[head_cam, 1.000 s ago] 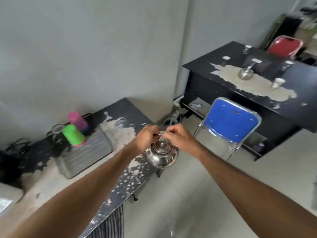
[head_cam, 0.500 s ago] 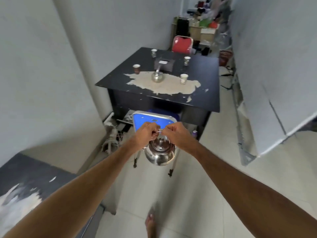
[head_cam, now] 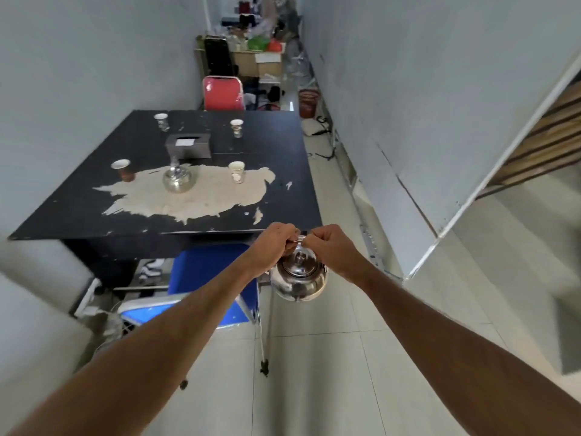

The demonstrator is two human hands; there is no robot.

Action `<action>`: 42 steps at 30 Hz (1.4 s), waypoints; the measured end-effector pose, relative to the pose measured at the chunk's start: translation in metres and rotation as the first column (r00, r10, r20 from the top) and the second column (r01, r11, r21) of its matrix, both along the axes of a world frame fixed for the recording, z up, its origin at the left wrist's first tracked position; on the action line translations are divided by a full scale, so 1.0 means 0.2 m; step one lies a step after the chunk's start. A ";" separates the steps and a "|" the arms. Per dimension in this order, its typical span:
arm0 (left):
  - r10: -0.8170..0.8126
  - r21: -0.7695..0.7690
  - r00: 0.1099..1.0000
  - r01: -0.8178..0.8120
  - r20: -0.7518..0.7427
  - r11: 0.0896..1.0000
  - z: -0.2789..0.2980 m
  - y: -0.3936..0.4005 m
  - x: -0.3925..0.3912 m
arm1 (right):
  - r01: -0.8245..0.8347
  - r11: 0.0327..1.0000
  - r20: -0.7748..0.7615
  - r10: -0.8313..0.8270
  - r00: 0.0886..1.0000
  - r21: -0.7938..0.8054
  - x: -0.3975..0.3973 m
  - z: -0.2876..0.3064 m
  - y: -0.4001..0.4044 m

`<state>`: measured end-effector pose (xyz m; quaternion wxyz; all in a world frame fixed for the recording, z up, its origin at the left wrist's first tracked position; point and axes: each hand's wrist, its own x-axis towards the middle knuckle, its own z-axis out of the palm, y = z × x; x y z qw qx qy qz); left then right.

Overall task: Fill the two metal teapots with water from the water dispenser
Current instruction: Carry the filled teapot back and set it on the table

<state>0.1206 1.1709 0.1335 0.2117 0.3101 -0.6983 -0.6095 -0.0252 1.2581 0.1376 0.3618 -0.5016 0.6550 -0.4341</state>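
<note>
Compared with half a second earlier, the view has advanced toward the black counter (head_cam: 94, 212), which now fills the left half of the frame, and the blue chair (head_cam: 201, 275) now lies beneath the left forearm rather than ahead of the hands; the grip on the carried teapot is unchanged. On the counter, from left to right: a brown cup (head_cam: 122, 169) with a white interior, its contents not discernible; a second metal teapot (head_cam: 178, 179) standing upright with its lid on, on the worn pale patch of the surface; a dark tissue box (head_cam: 188, 145) behind it; and a white paper cup (head_cam: 236, 171) to the right, with two further cups nearer the far edge. A red chair (head_cam: 224, 93) stands beyond the counter. The left hand (head_cam: 273, 247) is closed, fingers curled around the thin wire handle of the carried metal teapot (head_cam: 298, 278). The right hand (head_cam: 333, 248) is likewise closed on the same handle, just beside the left. The teapot hangs below both hands, upright, lid in place, above the tiled floor (head_cam: 314, 357) and just past the near right corner of the counter. Its contents cannot be determined with the lid on.
</note>
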 end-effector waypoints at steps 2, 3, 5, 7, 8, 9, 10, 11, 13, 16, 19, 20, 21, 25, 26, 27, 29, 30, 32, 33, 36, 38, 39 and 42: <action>-0.032 -0.005 0.999 0.032 0.018 0.999 0.01 -0.10 -0.15 | 0.040 0.999 0.025 -0.040 0.999 -0.002 -0.14 -0.01 -0.09; -0.049 -0.011 0.999 0.050 0.023 0.999 0.01 -0.15 -0.23 | 0.059 0.998 0.031 -0.059 0.998 -0.006 -0.22 -0.02 -0.13; -0.080 -0.028 0.996 0.081 0.040 0.996 0.01 -0.24 -0.35 | 0.080 0.997 0.041 -0.079 0.996 -0.022 -0.33 -0.03 -0.20; -0.114 -0.037 0.992 0.116 0.047 0.993 -0.01 -0.35 -0.54 | 0.112 0.993 0.035 -0.111 0.993 -0.025 -0.51 -0.05 -0.30; -0.120 -0.051 0.991 0.122 0.054 0.991 -0.01 -0.37 -0.56 | 0.107 0.994 0.032 -0.107 0.994 -0.025 -0.53 -0.05 -0.32; -0.137 -0.048 0.989 0.139 0.051 0.989 -0.02 -0.44 -0.68 | 0.123 0.992 0.033 -0.123 0.992 -0.019 -0.64 -0.07 -0.38; -0.147 -0.042 0.988 0.150 0.050 0.988 -0.03 -0.50 -0.78 | 0.136 0.991 0.031 -0.136 0.990 -0.011 -0.75 -0.08 -0.44; -0.148 -0.040 0.988 0.150 0.052 0.988 -0.04 -0.56 -0.88 | 0.140 0.990 0.029 -0.140 0.990 -0.009 -0.84 -0.09 -0.49; -0.142 -0.036 0.989 0.144 0.053 0.989 -0.05 -0.68 -1.08 | 0.137 0.991 0.023 -0.137 0.990 -0.007 -1.04 -0.10 -0.61; -0.122 -0.030 0.991 0.124 0.061 0.992 -0.06 -0.86 -1.36 | 0.122 0.992 0.003 -0.122 0.993 -0.010 -1.31 -0.08 -0.80; -0.092 -0.049 0.994 0.095 0.057 0.994 -0.05 -1.05 -1.61 | 0.092 0.996 0.000 -0.092 0.996 0.005 -1.57 -0.05 -1.01; -0.075 -0.054 0.996 0.078 0.058 0.995 -0.05 -1.12 -1.69 | 0.083 0.997 0.005 -0.083 0.997 0.008 -1.65 -0.04 -1.08; -0.058 -0.050 0.997 0.061 0.058 0.997 -0.06 -1.18 -1.76 | 0.076 0.997 0.005 -0.076 0.997 0.009 -1.73 -0.03 -1.15; -0.038 -0.041 0.998 0.040 0.059 0.998 -0.07 -1.46 -2.03 | 0.061 0.998 0.014 -0.061 0.998 0.009 -2.00 -0.01 -1.42; -0.034 -0.046 0.998 0.036 0.061 0.998 -0.07 -1.54 -2.09 | 0.054 0.998 0.016 -0.055 0.998 0.010 -2.06 -0.01 -1.50; -0.029 -0.047 0.997 0.032 0.068 0.998 -0.07 -1.62 -2.16 | 0.048 0.999 0.016 -0.048 0.999 0.014 -2.13 -0.02 -1.58; -0.026 -0.041 0.997 0.030 0.077 0.999 -0.09 -1.79 -2.29 | 0.035 0.999 0.011 -0.035 0.999 0.021 -2.26 -0.04 -1.76; -0.027 -0.038 0.997 0.030 0.075 0.999 -0.09 -1.86 -2.34 | 0.027 0.999 0.011 -0.028 1.000 0.021 -2.33 -0.04 -1.84; -0.019 -0.023 0.998 0.020 0.052 1.000 -0.09 -2.06 -2.47 | 0.014 1.000 0.016 -0.014 1.000 0.019 -2.46 -0.05 -2.05; -0.012 -0.015 0.999 0.012 0.045 1.000 -0.08 -2.17 -2.54 | 0.011 1.000 0.019 -0.012 1.000 0.027 -2.53 -0.05 -2.17; 0.007 -0.009 1.000 -0.007 0.028 1.000 -0.06 -2.45 -2.68 | -0.001 0.999 0.005 0.000 1.000 0.034 -2.69 -0.03 -2.48; 0.021 -0.007 1.000 -0.021 0.020 1.000 -0.03 -2.63 -2.76 | -0.024 0.999 0.002 0.024 1.000 0.030 -2.78 -0.01 -2.67; 0.035 -0.015 0.999 -0.034 0.025 0.999 -0.02 -2.71 -2.80 | -0.033 0.999 0.003 0.033 0.999 0.029 -2.82 -0.01 -2.76; 0.067 0.022 0.998 -0.068 0.022 0.997 -0.01 -2.99 -2.90 | -0.069 0.997 0.000 0.069 0.998 0.031 -2.93 0.01 -3.06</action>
